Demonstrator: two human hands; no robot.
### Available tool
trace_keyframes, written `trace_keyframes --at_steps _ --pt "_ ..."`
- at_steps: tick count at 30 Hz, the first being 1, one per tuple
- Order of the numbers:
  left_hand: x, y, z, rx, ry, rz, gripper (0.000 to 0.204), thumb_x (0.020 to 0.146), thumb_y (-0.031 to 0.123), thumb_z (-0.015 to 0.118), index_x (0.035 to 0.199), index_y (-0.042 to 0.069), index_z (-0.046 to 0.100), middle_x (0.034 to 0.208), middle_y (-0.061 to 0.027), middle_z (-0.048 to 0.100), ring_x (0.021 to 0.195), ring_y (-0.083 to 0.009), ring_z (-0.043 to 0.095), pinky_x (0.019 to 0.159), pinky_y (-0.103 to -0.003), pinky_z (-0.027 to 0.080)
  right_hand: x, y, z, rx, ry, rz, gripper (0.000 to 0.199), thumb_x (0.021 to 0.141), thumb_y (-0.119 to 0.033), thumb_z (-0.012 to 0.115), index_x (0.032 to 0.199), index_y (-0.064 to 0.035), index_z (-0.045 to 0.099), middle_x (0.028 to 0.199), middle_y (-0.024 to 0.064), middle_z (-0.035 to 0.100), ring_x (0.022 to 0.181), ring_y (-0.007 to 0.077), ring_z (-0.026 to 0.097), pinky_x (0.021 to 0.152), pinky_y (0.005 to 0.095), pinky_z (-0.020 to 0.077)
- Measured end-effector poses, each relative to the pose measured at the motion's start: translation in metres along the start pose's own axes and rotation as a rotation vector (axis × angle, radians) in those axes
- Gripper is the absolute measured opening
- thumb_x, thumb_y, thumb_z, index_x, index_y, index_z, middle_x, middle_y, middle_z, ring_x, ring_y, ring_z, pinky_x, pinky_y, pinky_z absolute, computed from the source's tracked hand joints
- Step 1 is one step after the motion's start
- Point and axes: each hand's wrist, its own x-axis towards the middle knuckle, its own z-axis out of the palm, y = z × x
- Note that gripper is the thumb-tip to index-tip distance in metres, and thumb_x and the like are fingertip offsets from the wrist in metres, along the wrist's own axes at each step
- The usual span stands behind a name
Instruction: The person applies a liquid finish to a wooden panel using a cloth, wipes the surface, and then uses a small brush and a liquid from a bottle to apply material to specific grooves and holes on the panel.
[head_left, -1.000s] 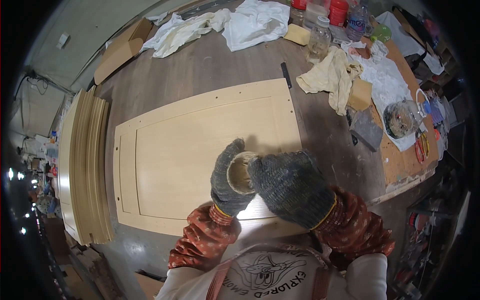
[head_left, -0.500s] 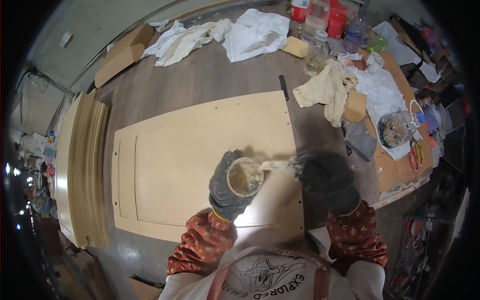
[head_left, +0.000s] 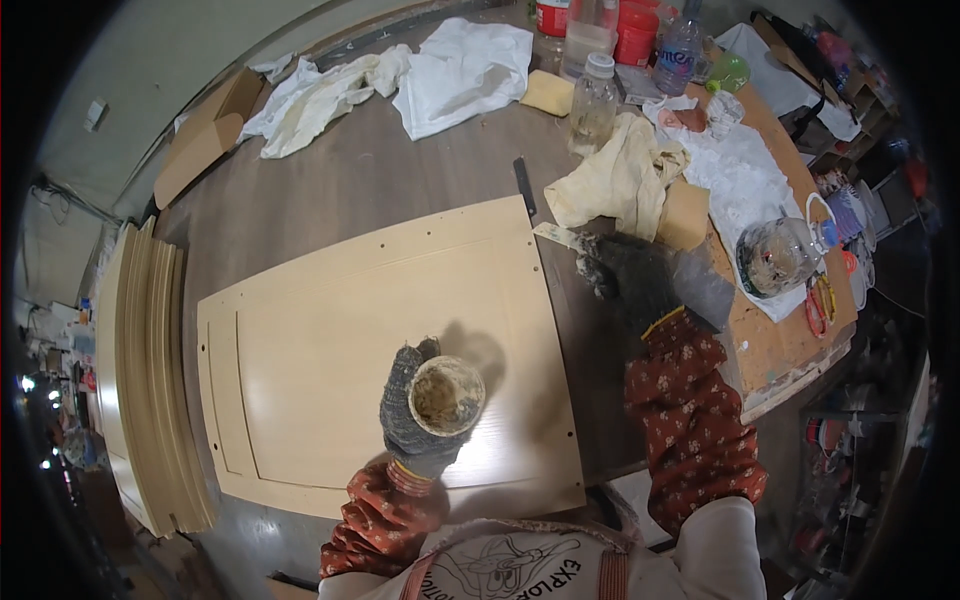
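The left hand, in a dark knitted glove, is curled round the side of a crusted cup above the pale panel; the right hand, gloved too, seems closed on the grip end of a flat, smeared spatula off the panel's right side, though the fingers are too dark to tell one by one; to handle this pair well, I judge, the cup is best held with its mouth level and the grip firm but not squeezing, so nothing runs onto the panel's face; the spatula is best gripped low, its blade flat and clear of the pale cloth and the tan sponge lying near it on the counter; the spatula's long axis slants, its free tip pointing left and somewhat away from the person, toward the panel's far right corner; whether tip and panel edge touch, I cannot tell; the cup's mouth faces up toward the head, its axis roughly upright, the exact tilt unclear; the panel lies flat, its long axis running left to right, the right end skewed slightly away from the person.
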Motion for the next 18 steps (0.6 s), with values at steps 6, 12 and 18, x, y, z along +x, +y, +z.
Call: trace_keyframes --at_steps 6,12,18 --pt "0.009 0.008 -0.004 0.169 -0.007 0.084 0.079 0.071 0.024 0.081 0.132 -0.007 0.042 0.124 -0.0237 0.056 0.111 -0.0313 0.060 0.094 -0.038 0.050 0.013 0.014 -0.011 -0.430 -0.043 -0.571 0.017 0.092 -0.013 0.053 0.089 0.0000 0.062 0.065 0.0024 0.054 0.052 0.0117 0.047 0.048 0.0240 0.0370" --pt "0.001 0.000 -0.005 0.172 -0.028 0.048 0.077 0.072 0.031 0.079 0.131 -0.003 0.044 0.124 -0.0170 0.056 0.113 -0.0299 0.055 0.099 -0.040 0.042 0.016 0.004 -0.012 -0.491 -0.027 -0.175 0.017 0.090 -0.017 0.056 0.095 -0.0027 0.064 0.080 0.0048 0.064 0.066 0.0148 0.059 0.059 0.0283 0.0465" --pt "0.002 0.000 -0.008 0.230 -0.079 0.064 0.082 0.073 0.032 0.079 0.135 -0.004 0.038 0.127 -0.0182 0.054 0.114 -0.0293 0.055 0.100 -0.038 0.041 0.016 0.004 -0.022 -1.169 -0.006 -0.761 0.013 0.089 -0.017 0.056 0.085 -0.0044 0.060 0.074 0.0069 0.060 0.065 0.0196 0.058 0.060 0.0324 0.0457"
